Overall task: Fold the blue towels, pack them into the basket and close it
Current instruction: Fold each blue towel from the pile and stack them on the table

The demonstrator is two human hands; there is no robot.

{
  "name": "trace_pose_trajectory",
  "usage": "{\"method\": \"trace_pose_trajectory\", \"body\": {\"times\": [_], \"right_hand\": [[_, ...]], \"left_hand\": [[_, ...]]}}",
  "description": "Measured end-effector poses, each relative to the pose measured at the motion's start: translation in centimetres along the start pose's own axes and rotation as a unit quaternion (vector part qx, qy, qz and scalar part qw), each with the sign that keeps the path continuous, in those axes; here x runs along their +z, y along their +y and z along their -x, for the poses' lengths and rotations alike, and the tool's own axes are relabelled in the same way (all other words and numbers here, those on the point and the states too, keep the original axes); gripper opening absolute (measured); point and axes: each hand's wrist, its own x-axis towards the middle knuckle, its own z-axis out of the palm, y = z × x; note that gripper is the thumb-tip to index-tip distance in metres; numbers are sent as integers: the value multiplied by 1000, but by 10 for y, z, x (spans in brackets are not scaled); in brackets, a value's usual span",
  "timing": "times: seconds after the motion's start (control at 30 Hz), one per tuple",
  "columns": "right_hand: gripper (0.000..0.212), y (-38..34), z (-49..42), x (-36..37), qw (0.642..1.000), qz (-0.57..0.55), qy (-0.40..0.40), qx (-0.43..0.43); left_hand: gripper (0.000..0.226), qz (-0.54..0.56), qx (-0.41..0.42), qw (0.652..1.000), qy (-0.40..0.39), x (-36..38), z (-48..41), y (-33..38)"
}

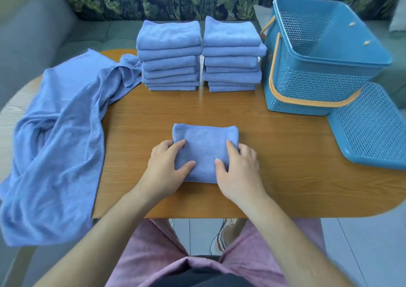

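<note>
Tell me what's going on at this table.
A person is folding blue towels. The left hand and right hand press on a folded towel in front of them on the table. Two stacks of folded towels stand at the far side, and unfolded towels lie heaped at the left. The basket at the right is open and looks empty, its lid lying beside it.

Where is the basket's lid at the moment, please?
In the head view, the lid lies at the right end of the table, directly in front of the open basket.
</note>
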Motion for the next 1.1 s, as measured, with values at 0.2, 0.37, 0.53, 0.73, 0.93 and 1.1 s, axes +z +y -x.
{"method": "trace_pose_trajectory", "body": {"times": [0.2, 0.37, 0.53, 0.73, 0.93, 1.1], "right_hand": [[51, -5, 0, -14, 987, -151, 43, -38], [51, -31, -31, -51, 980, -172, 62, -80], [52, -83, -108, -107, 979, -116, 85, -143], [53, -152, -216, -150, 982, -103, 41, -155], [24, -175, -298, -138, 986, -115, 13, -124], [37, -158, -321, -94, 995, 17, -34, -91]], "left_hand": [[61, 125, 7, 992, 2, -20, 2, 6], [56, 196, 34, 979, 47, -64, -12, 23], [51, 216, 66, 969, 102, -142, -63, 52], [49, 207, 47, 965, 152, -213, -162, 69], [53, 202, -6, 970, 132, -232, -259, 56], [33, 77, -24, 991, 107, -204, -289, 31]]}}
